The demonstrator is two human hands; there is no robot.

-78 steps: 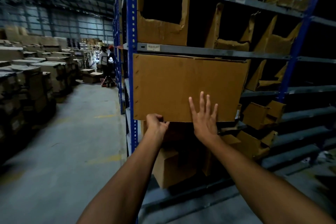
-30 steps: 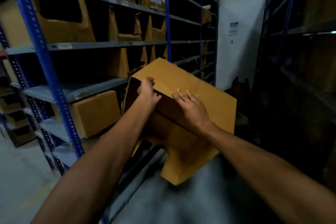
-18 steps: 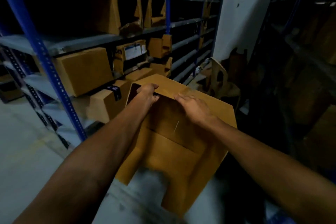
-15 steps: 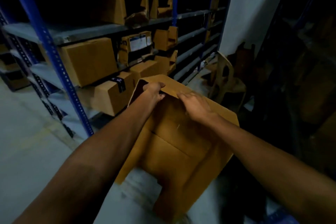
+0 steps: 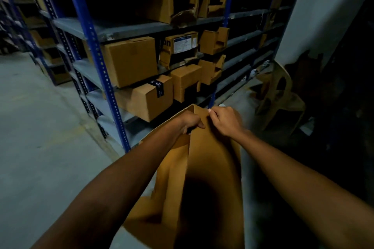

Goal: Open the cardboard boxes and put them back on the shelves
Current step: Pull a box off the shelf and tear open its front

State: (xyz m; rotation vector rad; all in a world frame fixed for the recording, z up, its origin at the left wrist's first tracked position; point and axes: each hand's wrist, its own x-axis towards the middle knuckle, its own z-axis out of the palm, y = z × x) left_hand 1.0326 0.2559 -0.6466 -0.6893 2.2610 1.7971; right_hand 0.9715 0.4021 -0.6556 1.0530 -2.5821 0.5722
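While the left hand (image 5: 190, 122) and right hand (image 5: 224, 120) both pinch the top edge of the flattened cardboard box (image 5: 204, 178), it hangs beneath them, with the shelves (image 5: 129, 28) beyond the left hand.

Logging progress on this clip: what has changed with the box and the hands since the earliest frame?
The cardboard box came off the shelf and now hangs low over the floor. The left hand and right hand, earlier pressed on its front, now both grip its top edge. Still unopened.
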